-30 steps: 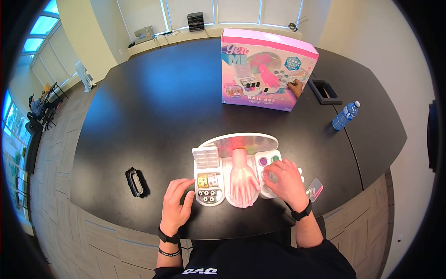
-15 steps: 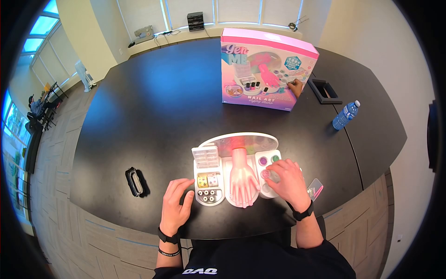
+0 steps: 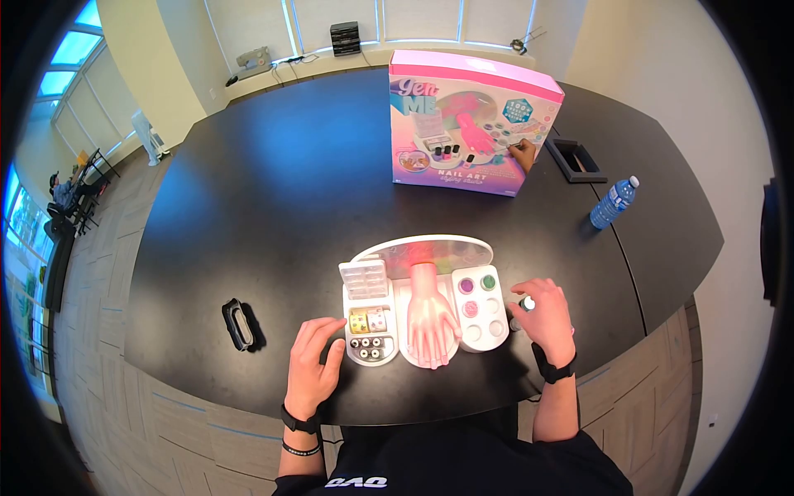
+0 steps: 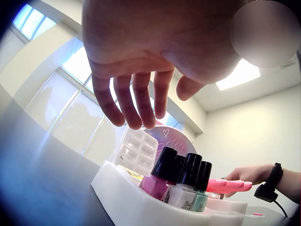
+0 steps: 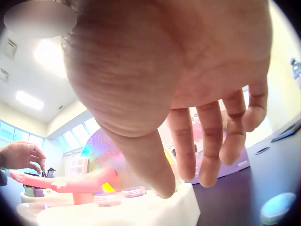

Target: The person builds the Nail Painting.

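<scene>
My left hand (image 3: 313, 364) lies beside the left end of the white nail-art set (image 3: 405, 351), fingers relaxed and holding nothing. Small black-capped nail polish bottles (image 4: 190, 172) stand near it in the set. A pink toy hand (image 3: 430, 318) lies palm-down in the middle. On the right section sit a purple pot (image 3: 466, 286), a green pot (image 3: 489, 283) and a pink pot (image 3: 471, 309), with round hollows beside them. My right hand (image 3: 547, 318) hovers just right of that section, thumb and fingers apart, over a small round pot (image 3: 527, 304) that it partly hides.
A large pink nail art box (image 3: 471, 124) stands at the back. To the right are a blue water bottle (image 3: 614, 202) and a recessed table outlet (image 3: 576, 160). A black oval object (image 3: 239, 325) lies on the left of the dark table (image 3: 273, 215).
My right hand has let go of the pink pot in its hollow and moved right, off the set to the small pot beside it. The left hand has stayed still.
</scene>
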Demonstrator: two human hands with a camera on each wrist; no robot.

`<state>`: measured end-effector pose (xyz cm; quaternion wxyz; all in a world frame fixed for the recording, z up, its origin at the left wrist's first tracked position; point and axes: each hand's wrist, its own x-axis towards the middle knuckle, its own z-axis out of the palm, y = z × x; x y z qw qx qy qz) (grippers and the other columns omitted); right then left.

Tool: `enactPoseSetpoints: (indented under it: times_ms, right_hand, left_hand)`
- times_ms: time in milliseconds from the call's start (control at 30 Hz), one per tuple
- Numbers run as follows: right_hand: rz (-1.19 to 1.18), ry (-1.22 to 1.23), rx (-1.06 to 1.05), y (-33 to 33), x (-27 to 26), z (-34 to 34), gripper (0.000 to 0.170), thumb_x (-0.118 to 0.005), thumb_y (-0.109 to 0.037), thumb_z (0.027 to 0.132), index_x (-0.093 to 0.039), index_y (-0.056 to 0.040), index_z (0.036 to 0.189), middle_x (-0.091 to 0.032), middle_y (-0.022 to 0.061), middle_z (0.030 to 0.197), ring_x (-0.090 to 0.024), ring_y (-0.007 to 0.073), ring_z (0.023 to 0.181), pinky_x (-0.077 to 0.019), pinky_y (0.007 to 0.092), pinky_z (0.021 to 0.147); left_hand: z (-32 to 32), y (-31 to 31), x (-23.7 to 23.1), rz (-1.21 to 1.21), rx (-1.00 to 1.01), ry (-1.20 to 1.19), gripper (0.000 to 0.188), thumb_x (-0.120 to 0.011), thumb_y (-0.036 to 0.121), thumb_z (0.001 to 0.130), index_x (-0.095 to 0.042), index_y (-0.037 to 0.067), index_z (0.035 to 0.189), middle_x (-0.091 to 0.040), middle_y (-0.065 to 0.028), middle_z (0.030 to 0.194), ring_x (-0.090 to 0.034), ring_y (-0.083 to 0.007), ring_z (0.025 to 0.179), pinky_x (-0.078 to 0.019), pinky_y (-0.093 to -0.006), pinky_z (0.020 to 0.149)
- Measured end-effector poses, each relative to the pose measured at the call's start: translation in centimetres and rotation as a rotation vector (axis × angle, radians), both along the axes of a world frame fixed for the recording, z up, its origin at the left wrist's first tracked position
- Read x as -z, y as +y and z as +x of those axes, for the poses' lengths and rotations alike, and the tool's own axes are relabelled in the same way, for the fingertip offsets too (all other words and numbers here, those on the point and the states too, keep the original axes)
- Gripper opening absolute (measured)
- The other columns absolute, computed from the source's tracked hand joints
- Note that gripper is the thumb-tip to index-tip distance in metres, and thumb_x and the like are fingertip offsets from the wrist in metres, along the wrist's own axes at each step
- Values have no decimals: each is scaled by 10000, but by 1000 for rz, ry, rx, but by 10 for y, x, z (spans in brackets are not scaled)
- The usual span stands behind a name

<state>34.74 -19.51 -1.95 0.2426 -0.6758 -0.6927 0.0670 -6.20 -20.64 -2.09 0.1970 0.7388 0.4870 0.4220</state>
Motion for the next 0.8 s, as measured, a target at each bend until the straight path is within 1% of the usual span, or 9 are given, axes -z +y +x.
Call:
enactPoseSetpoints:
  times_ms: [200, 367, 467, 533, 800]
  right_hand:
    - [-21, -80, 121, -4, 10, 24, 254, -872, -128, 799, -809, -94, 1043, -783, 77, 1061, -681, 324, 1039, -521, 454, 946]
    - [-83, -105, 192, -5, 22, 37, 249, -883, -157, 794, -808, -88, 1021, -773, 87, 1024, -680, 331, 1035, -521, 462, 935]
    - [-136, -87, 209, -5, 23, 39, 248, -888, -178, 791, -810, -91, 1010, -771, 84, 1014, -679, 330, 1029, -519, 462, 925]
    - [-135, -86, 208, -6, 24, 39, 246, -888, -181, 791, -809, -93, 1007, -772, 81, 1004, -679, 328, 1022, -520, 460, 920]
    - [-119, -51, 198, -5, 26, 39, 234, -884, -174, 788, -805, -94, 994, -773, 70, 960, -682, 322, 986, -521, 457, 905]
  left_hand:
    - [1, -1, -2, -9, -5, 0, 315, -653, 233, 1074, -738, -21, 1239, -735, -181, 1167, -690, -377, 1097, -540, -447, 979]
    - [2, 0, -2, -8, -1, -5, 318, -654, 238, 1075, -737, -23, 1236, -732, -184, 1169, -689, -378, 1098, -540, -447, 981]
    - [3, 0, -2, -18, 8, -7, 319, -655, 238, 1074, -737, -25, 1236, -730, -188, 1170, -688, -380, 1099, -540, -447, 982]
    - [4, 1, -1, 13, 26, 7, 274, -681, 122, 1019, -734, -11, 1252, -717, -177, 1191, -668, -383, 1085, -549, -444, 949]
    - [6, 2, -2, 12, 34, 10, 290, -684, 122, 1019, -723, -14, 1271, -714, -179, 1204, -667, -382, 1088, -546, -448, 956]
